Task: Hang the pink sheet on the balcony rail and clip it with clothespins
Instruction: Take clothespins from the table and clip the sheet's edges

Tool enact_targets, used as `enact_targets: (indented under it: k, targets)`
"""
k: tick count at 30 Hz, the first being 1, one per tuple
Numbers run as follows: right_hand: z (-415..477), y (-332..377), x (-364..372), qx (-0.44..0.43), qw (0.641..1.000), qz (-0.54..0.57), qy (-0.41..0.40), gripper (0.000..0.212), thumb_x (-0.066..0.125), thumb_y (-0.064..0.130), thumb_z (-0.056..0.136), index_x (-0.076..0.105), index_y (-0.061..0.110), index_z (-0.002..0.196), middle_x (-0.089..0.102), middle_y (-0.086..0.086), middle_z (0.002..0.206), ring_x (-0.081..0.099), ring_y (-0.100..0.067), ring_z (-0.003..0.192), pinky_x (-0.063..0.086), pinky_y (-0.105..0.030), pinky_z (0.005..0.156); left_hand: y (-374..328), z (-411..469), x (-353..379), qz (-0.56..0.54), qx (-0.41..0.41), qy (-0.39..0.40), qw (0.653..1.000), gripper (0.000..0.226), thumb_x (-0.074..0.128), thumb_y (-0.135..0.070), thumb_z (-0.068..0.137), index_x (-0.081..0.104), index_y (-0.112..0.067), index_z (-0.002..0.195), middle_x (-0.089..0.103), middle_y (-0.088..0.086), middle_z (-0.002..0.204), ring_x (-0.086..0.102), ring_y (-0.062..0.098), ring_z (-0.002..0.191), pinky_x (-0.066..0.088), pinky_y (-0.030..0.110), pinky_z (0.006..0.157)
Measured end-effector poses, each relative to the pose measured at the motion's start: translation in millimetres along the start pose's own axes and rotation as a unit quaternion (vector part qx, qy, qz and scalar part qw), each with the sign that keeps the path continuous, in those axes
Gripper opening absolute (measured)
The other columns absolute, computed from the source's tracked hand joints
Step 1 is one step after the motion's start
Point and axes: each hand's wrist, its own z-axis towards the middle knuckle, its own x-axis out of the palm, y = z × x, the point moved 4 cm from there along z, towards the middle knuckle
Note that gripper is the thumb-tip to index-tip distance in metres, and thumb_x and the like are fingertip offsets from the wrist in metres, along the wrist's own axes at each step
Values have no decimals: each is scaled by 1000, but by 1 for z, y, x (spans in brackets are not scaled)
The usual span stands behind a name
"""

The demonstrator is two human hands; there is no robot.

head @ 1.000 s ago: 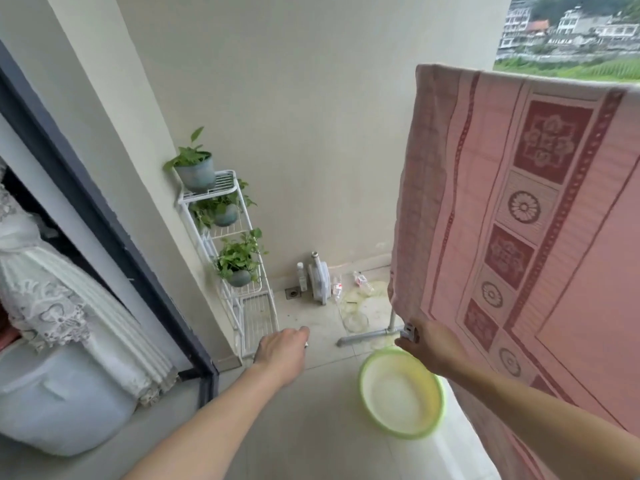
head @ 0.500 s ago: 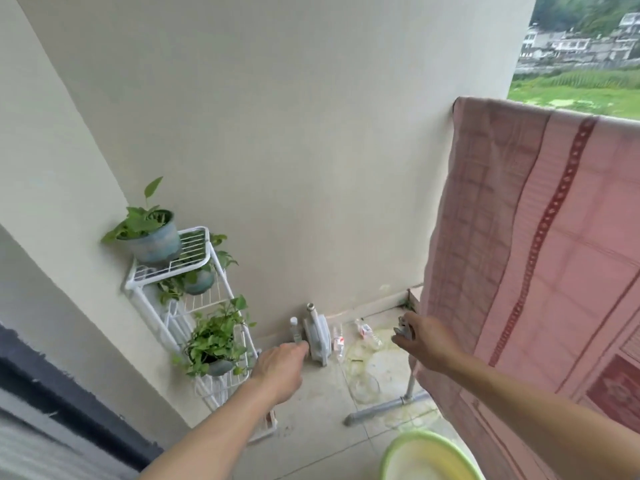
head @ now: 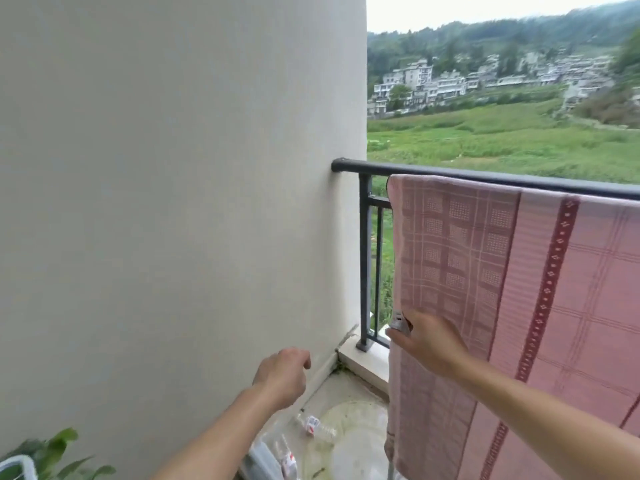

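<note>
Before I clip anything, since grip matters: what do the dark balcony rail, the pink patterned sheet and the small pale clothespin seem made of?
Dark grey balcony rail: likely painted metal, smooth satin sheen. Pink patterned sheet: woven cloth, perhaps cotton, matte, visible check weave. Small pale clothespin pinched in the right hand: probably plastic, too blurred to confirm.
</note>
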Motion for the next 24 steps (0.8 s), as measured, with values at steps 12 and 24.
enact_targets:
  k: [12,24]
  targets:
    - [140,61,-197,-127,937,24,-324,39,60,47,89,62,8,89,67,-1,84,61,-14,65,46,-27,53,-109,181,-151,-414,205,-42,886,52,75,-39,79,60,-17,123,64,5,106,60,10,78,51,25,68]
    - [196,27,-199,61,949,212,-225,39,68,43,85,63,5,78,54,-14,70,49,-28,63,48,-65,57,-156,237,-207,-623,370,124,678,13,69,-7,85,60,-7,75,52,4,54,36,9,36,28,20,37]
